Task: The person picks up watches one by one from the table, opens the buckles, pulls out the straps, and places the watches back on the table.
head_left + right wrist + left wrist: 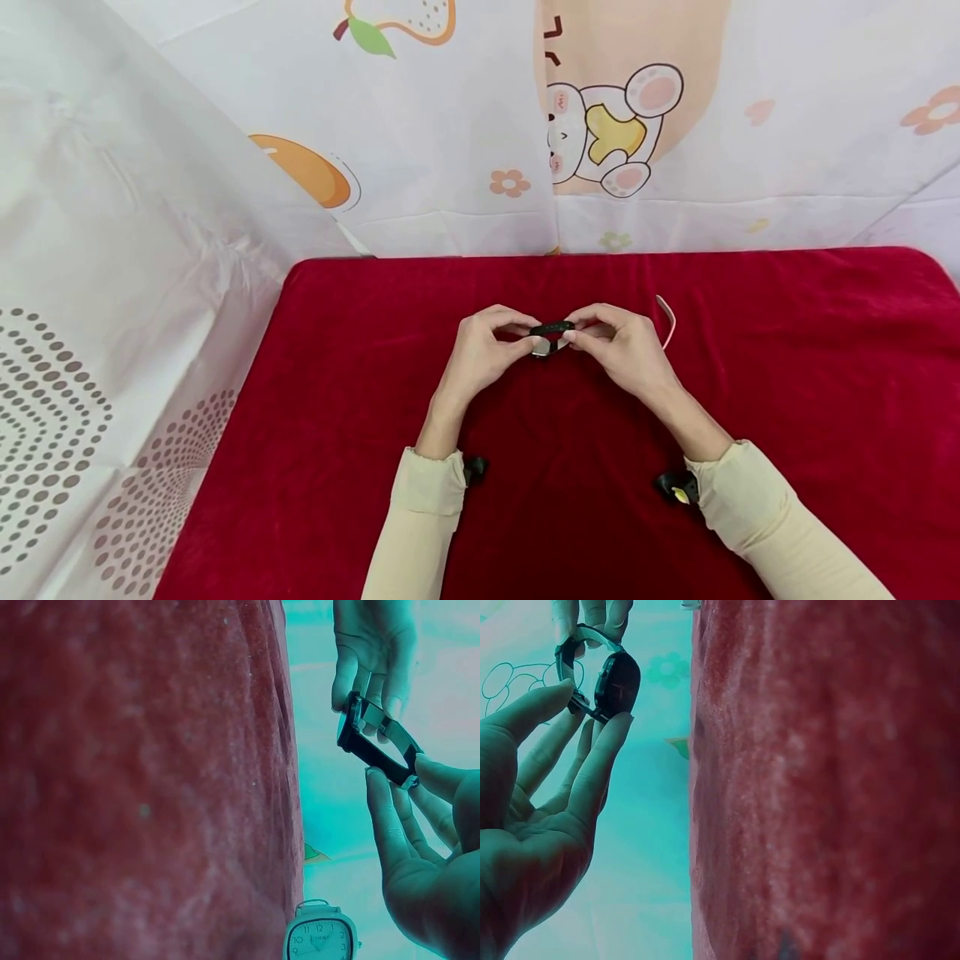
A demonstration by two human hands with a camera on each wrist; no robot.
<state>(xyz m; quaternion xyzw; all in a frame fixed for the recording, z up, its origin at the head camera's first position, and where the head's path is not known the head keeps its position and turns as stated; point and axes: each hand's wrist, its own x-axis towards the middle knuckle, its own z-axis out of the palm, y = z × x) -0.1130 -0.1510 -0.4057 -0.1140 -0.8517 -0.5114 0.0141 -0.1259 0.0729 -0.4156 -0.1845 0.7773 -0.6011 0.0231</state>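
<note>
A black wristwatch (551, 328) is held up over the red cloth between both hands, its strap bent into a loop. My left hand (480, 348) pinches it at the case side; in the left wrist view the dark watch face (621, 684) is above the index fingertip. On the other side, my right hand (628, 348) grips the strap, and the right wrist view has a metal buckle (409, 782) between its thumb and fingers. Just behind the right hand, a pale pink strap (670, 318) stands up from the cloth.
A second, square watch (321, 941) with a numbered pale dial shows at the bottom of the right wrist view. Red velvety cloth (360, 400) covers the table. White printed curtains (450, 167) hang behind and at the left. Small black devices (675, 486) sit at both cuffs.
</note>
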